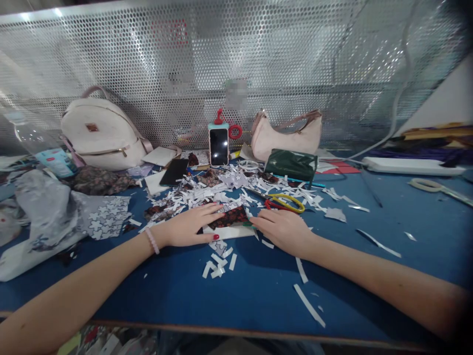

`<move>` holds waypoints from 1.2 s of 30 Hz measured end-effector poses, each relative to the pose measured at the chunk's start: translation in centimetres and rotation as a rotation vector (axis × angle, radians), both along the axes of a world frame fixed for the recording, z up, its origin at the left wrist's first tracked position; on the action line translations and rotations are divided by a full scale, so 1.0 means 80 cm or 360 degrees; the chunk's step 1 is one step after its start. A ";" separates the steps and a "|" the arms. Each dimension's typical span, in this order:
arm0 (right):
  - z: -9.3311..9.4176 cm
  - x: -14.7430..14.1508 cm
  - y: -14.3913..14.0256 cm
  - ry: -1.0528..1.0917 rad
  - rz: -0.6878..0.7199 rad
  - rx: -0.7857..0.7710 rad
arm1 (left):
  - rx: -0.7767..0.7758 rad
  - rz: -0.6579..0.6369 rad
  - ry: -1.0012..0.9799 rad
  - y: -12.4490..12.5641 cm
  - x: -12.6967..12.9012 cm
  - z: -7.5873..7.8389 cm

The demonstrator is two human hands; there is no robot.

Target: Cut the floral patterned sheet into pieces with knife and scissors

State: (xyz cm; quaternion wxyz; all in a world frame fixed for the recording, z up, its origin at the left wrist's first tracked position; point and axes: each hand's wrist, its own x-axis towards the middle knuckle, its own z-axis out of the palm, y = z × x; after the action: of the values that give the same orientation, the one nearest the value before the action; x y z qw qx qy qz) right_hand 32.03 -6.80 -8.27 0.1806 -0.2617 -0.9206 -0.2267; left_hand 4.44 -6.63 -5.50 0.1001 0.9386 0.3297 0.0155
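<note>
A small piece of dark floral fabric [229, 217] lies over a white strip of paper or card [236, 231] on the blue table. My left hand [190, 226] rests flat at its left end, fingers stretched out and thumb apart. At the right end is my right hand [283, 228], its fingers curled together. Something small and green [248, 223] shows at those fingertips; its kind is hidden. Just beyond my right hand, scissors [286, 202] with yellow and red handles lie among many white paper scraps [236, 185].
A phone [219, 146] stands upright at the back, between a pale backpack [101, 133] and a pink handbag [288, 135]. A dark green pouch [291, 165] lies before the handbag. Grey printed fabric [99, 214] and a plastic bottle [46, 148] are on the left, a tape roll [424, 184] on the right.
</note>
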 end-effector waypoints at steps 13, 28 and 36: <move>0.000 0.002 0.001 0.0055 0.0102 0.0028 | -0.0040 0.0017 0.0097 0.001 0.001 0.004; -0.003 -0.002 0.002 0.0101 -0.0043 -0.0080 | -0.0001 -0.0004 0.0134 0.001 0.001 0.003; -0.003 -0.002 0.001 0.0103 -0.0006 -0.0069 | -0.0002 -0.0009 0.0127 0.001 0.001 0.001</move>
State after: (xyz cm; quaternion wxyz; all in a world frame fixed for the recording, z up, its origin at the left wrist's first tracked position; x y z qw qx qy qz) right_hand 31.83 -6.71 -8.53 0.2041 -0.2744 -0.9185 -0.1984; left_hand 4.49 -6.57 -5.41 0.0876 0.9393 0.3309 -0.0224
